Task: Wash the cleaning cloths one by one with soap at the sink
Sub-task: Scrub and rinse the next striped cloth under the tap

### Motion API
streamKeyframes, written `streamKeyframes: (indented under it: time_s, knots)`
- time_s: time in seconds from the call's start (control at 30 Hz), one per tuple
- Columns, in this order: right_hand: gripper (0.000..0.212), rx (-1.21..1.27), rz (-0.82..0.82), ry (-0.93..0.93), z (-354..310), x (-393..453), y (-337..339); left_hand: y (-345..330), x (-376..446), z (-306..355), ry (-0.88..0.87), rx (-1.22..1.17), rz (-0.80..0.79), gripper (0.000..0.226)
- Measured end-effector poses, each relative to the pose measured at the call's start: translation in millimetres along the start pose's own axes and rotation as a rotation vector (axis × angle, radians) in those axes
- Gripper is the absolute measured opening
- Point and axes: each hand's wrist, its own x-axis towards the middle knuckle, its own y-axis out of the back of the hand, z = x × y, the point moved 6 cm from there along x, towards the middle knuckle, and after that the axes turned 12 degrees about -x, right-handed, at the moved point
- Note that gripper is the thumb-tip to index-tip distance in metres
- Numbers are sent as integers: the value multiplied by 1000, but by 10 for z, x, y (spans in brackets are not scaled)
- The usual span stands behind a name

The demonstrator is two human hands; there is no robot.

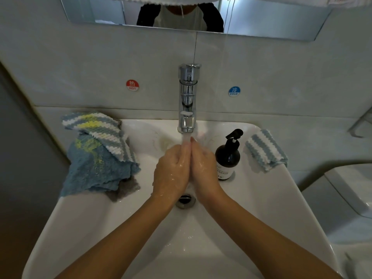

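The person is holding the left hand [173, 170] and the right hand [203, 168] palm to palm under the stream running from the chrome tap [188, 97], above the drain [185, 199] of the white sink [80, 218]. The fingers [186, 152] of both hands are lying straight and pressed together, holding no cloth; the skin is glistening wet.

The cleaning cloths are sitting on the sink rim on 2 sides. A heap is lying on the left rim: a striped cloth [98, 129] draped over a blue cloth [94, 170], with a grey cloth [122, 190] peeking from underneath. 1 folded striped cloth [265, 150] is resting on the right rim, apart from the others. The dark soap bottle [227, 158] with its pump is standing just beside the right hand.

No cloth is being washed at this instant, so the hands appear to be rinsing between cloths. The risks from here look modest. The soap bottle is standing so near the right wrist that a sideways reach could be knocking it into the basin. The left heap is overhanging the rim's outer edge, and pulling 1 cloth with wet, slippery hands could be dragging the rest to the floor.
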Motion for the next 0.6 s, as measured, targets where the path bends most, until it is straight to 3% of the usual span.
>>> streamKeyframes:
  time_s: [0.13, 0.23, 0.4, 0.6]
  knots:
    - [39, 13, -8, -79, 3, 19, -2, 1, 61, 6, -12, 102, 11, 42]
    - [36, 9, 22, -1, -45, -21, 21, 34, 39, 47, -29, -73, 18, 43]
    - [33, 67, -96, -75, -4, -74, -12, 131, 55, 115, -134, -66, 78, 31]
    - [56, 38, -130, -152, 3, -98, 12, 144, 30, 153, -161, -103, 42, 19]
